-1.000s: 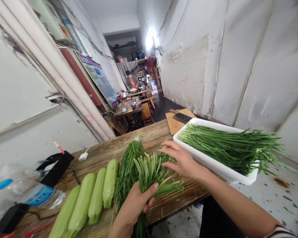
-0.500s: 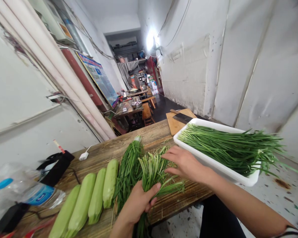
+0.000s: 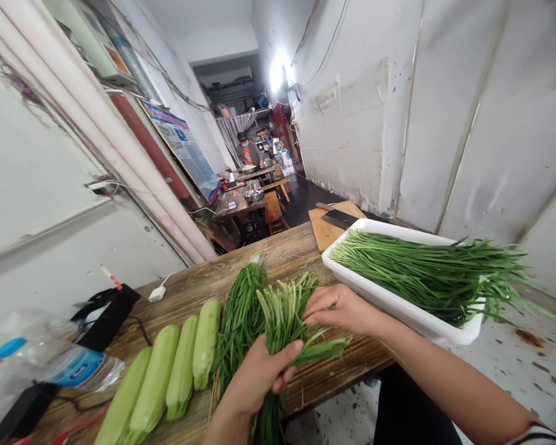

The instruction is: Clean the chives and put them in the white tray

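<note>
- At six o'clock, the left hand (image 3: 262, 374) grasped a bunch of greens (image 3: 280, 315), its fingers wrapped round the stems and its thumb across them; the pale cut ends pointed towards twelve, and the leaves hung below the fist towards six.
- At five o'clock, the right hand (image 3: 340, 309) bent over the bunch's right edge, fingertips drawn close together; whether they pinched a strand could not be told.
- Loose strands (image 3: 324, 349) fanned out from the left hand towards four, over the wooden table (image 3: 185, 290).
- Just beside the held greens, towards seven, lay a second bunch (image 3: 243, 309), its pale end turned to twelve.
- Between seven and eight, four squashes (image 3: 155, 377) lay side by side, aslant.
- Out at eight stood a black box (image 3: 102, 327) and a tilted bottle (image 3: 81, 364) with a blue cap; a white plug (image 3: 156, 293) lay nearer in.
- Between three and four, a white tub (image 3: 373, 285) held long leaves (image 3: 426, 272) that spilled over its far right end.
- Near three, a cleaver (image 3: 340, 218) rested on a board (image 3: 322, 232), just beyond the tub.
- At eleven, well apart, another person (image 3: 249, 151) was at a farther table.
</note>
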A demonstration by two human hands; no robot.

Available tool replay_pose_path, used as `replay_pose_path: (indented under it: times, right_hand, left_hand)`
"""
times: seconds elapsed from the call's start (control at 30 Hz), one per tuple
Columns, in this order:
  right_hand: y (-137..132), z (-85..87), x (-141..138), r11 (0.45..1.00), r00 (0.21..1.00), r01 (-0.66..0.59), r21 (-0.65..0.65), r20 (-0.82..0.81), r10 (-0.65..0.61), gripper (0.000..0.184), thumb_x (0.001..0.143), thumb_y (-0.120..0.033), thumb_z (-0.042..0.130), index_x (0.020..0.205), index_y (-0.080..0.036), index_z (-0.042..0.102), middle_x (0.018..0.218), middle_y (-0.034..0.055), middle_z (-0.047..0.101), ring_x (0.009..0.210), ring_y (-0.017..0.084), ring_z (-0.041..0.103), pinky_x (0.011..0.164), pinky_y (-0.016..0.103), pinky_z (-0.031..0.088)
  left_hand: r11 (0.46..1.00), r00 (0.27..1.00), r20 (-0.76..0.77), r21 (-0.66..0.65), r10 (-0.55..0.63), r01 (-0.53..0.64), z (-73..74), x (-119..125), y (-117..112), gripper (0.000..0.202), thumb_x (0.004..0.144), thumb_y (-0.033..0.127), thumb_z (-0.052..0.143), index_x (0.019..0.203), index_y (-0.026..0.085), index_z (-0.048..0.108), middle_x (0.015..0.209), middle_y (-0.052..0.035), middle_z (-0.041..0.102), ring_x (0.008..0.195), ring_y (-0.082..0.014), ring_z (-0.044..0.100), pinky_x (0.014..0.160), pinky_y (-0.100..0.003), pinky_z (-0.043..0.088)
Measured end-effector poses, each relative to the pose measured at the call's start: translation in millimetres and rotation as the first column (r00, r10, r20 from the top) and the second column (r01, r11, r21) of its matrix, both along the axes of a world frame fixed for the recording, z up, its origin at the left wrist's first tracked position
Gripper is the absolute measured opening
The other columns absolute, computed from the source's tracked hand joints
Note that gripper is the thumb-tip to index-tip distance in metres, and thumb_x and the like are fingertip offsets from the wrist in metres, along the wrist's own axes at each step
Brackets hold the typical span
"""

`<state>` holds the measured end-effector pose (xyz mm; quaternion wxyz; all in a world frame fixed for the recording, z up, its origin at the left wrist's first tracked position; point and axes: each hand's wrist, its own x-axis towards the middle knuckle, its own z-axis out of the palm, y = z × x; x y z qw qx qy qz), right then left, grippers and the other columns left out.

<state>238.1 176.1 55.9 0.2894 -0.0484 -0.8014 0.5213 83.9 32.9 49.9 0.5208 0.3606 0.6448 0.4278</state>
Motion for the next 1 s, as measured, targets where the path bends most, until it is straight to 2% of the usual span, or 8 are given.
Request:
replay_pose_path:
  times: [0.13, 0.27, 0.33, 0.5, 0.6, 0.7, 0.93, 1.0]
  right_hand:
    - [-13, -16.9, -6, 0.836, 0.983, 0.136, -0.531, -0.030, -0.179, 0.021, 0.062, -0.035, 0.080, 0.071, -0.016, 0.075, 0.073, 0.0023, 0.067, 0.066, 0.014, 0.058, 0.062, 0.026, 0.044]
    - [-9, -19.6, -6, 0.623, 0.945, 0.205, -0.755, -0.014, -0.328, 0.029, 0.055, -0.039, 0.082, 0.059, -0.016, 0.066, 0.060, -0.0012, 0.061, 0.057, 0.011, 0.050, 0.058, 0.026, 0.040]
    - [-1, -17.2, -3, 0.591, 0.910, 0.231, -0.773, -0.044, -0.413, 0.035, 0.054, -0.042, 0.082, 0.052, -0.016, 0.059, 0.054, -0.0023, 0.056, 0.053, 0.010, 0.046, 0.057, 0.026, 0.038]
    - [12, -14.0, 4, 0.723, 0.869, 0.369, -0.584, -0.058, -0.491, 0.052, 0.075, -0.054, 0.063, 0.045, -0.019, 0.039, 0.048, -0.0042, 0.040, 0.051, 0.010, 0.037, 0.055, 0.026, 0.032]
    - [7, -15.0, 1, 0.848, 0.911, 0.395, -0.353, 0.033, -0.410, 0.044, 0.073, -0.053, 0.066, 0.055, -0.017, 0.049, 0.059, -0.0032, 0.047, 0.059, 0.011, 0.042, 0.058, 0.025, 0.034]
    - [-1, -16.1, -5, 0.936, 0.969, 0.247, -0.252, 0.074, -0.236, 0.034, 0.069, -0.048, 0.071, 0.068, -0.015, 0.062, 0.073, -0.0003, 0.057, 0.072, 0.014, 0.052, 0.068, 0.026, 0.040]
    - [-5, -20.9, -8, 0.943, 0.999, 0.028, -0.332, 0.049, -0.013, 0.027, 0.070, -0.042, 0.074, 0.083, -0.017, 0.075, 0.085, 0.0031, 0.062, 0.082, 0.016, 0.058, 0.078, 0.029, 0.043]
    - [-3, -22.4, -6, 0.935, 0.997, 0.007, -0.355, 0.079, 0.023, 0.026, 0.067, -0.042, 0.076, 0.075, -0.017, 0.075, 0.083, 0.0028, 0.061, 0.081, 0.016, 0.057, 0.079, 0.030, 0.043]
  left_hand:
    - [0.998, 0.998, 0.065, 0.054, 0.013, -0.017, 5.9, 5, -1, 0.043, 0.068, 0.055, 0.069, 0.074, 0.017, 0.050, 0.039, 0.0092, 0.043, 0.031, -0.0019, 0.024, 0.034, -0.016, 0.019]
    - [0.998, 0.999, -0.003, 0.045, 0.051, -0.051, 7.7, 6, -2, 0.045, 0.065, 0.056, 0.071, 0.070, 0.017, 0.049, 0.039, 0.0084, 0.044, 0.032, -0.0019, 0.026, 0.033, -0.016, 0.019]
    - [0.997, 0.997, -0.019, 0.036, 0.073, -0.073, 6.0, 4, -3, 0.046, 0.064, 0.058, 0.071, 0.070, 0.018, 0.047, 0.040, 0.0086, 0.044, 0.032, -0.0020, 0.026, 0.033, -0.016, 0.019]
    - [0.996, 0.994, -0.074, 0.030, 0.082, -0.080, -0.7, 1, -3, 0.048, 0.064, 0.060, 0.069, 0.067, 0.018, 0.046, 0.039, 0.0082, 0.045, 0.032, -0.0020, 0.026, 0.034, -0.016, 0.020]
    - [0.994, 0.989, -0.104, 0.039, 0.103, -0.099, -4.5, 1, -2, 0.048, 0.064, 0.060, 0.069, 0.068, 0.018, 0.047, 0.039, 0.0085, 0.044, 0.031, -0.0019, 0.025, 0.034, -0.016, 0.019]
    - [0.994, 0.989, -0.104, 0.049, 0.101, -0.096, -7.2, 1, -1, 0.047, 0.065, 0.059, 0.069, 0.069, 0.018, 0.047, 0.039, 0.0088, 0.044, 0.032, -0.0019, 0.025, 0.034, -0.016, 0.018]
    - [0.998, 0.995, -0.071, 0.017, 0.064, -0.063, -13.9, -1, -2, 0.048, 0.065, 0.060, 0.068, 0.074, 0.018, 0.049, 0.038, 0.0092, 0.044, 0.031, -0.0023, 0.024, 0.032, -0.016, 0.018]
    - [0.998, 0.997, -0.037, 0.006, 0.062, -0.062, -15.7, -2, -2, 0.048, 0.064, 0.059, 0.069, 0.076, 0.018, 0.049, 0.039, 0.0095, 0.044, 0.031, -0.0023, 0.024, 0.032, -0.016, 0.018]
